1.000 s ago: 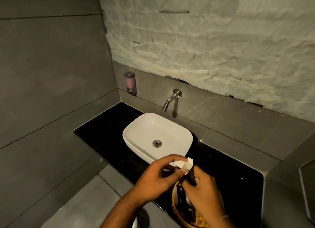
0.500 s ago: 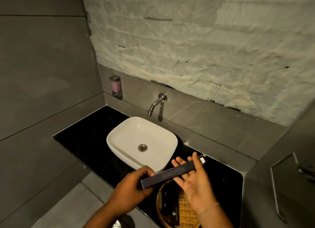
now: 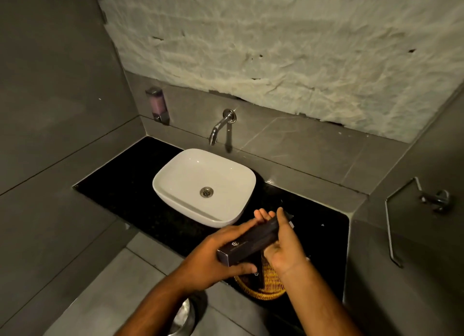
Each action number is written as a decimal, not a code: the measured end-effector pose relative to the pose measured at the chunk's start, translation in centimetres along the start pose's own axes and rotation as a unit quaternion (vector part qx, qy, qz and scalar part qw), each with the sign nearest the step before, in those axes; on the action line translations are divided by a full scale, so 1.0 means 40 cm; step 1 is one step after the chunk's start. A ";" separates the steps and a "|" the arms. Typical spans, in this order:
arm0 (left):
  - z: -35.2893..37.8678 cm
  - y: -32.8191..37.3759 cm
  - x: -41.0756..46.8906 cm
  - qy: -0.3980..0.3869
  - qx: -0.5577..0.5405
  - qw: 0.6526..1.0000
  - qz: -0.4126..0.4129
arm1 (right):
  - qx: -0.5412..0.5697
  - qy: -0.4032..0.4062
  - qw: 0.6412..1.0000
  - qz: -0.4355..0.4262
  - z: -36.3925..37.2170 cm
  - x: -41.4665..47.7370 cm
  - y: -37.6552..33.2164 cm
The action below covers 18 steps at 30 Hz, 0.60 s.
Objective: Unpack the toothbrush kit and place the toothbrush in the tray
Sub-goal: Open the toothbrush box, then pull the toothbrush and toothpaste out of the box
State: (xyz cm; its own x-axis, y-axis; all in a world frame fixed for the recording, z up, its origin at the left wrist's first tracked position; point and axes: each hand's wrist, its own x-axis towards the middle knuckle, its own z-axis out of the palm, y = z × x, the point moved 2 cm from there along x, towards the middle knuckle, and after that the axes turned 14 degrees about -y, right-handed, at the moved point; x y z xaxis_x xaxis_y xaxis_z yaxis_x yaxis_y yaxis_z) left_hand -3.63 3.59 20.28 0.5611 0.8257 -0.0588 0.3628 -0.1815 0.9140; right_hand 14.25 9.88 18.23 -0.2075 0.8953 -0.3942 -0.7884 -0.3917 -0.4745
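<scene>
A long dark box, the toothbrush kit (image 3: 247, 244), lies slantwise between both hands above the counter's front edge. My left hand (image 3: 213, 258) grips its near end from below and the side. My right hand (image 3: 283, 245) wraps around its far half, thumb up along the box and fingertips showing behind it. Under the hands sits a round woven tray (image 3: 263, 285), partly hidden, with a dark item lying in it. The box's far end is covered by my right hand, so I cannot tell whether it is open. No toothbrush shows.
A white basin (image 3: 175, 182) stands on the black counter (image 3: 125, 182) under a wall tap (image 3: 218, 127). A soap dispenser (image 3: 158, 104) hangs at the back left. A metal wall holder (image 3: 401, 225) juts out at right. A metal bin (image 3: 183, 318) stands on the floor below.
The white piece held a second ago is gone from the hands. The dark box came up between them, and my right hand went from flat under it to wrapped around its far half.
</scene>
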 end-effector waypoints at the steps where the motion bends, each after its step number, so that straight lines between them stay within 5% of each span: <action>1: 0.007 0.001 0.005 0.027 0.012 1.000 0.009 | -0.005 0.003 1.000 0.004 0.000 -0.002 0.001; 12: -0.064 0.070 0.035 0.090 -0.069 0.994 0.010 | -0.073 0.055 0.995 0.048 -0.058 -0.016 0.018; 18: -0.077 0.105 0.057 0.158 -0.031 0.987 0.031 | 0.023 0.017 0.996 0.079 -0.077 -0.023 0.063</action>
State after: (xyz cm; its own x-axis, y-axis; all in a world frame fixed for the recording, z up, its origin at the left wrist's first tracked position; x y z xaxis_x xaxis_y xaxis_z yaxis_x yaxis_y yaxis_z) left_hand -3.10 6.34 25.23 0.3176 0.9410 0.1165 0.2843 -0.2117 0.9351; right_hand 14.23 7.43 15.00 -0.3123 0.8155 -0.4872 -0.7729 -0.5163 -0.3689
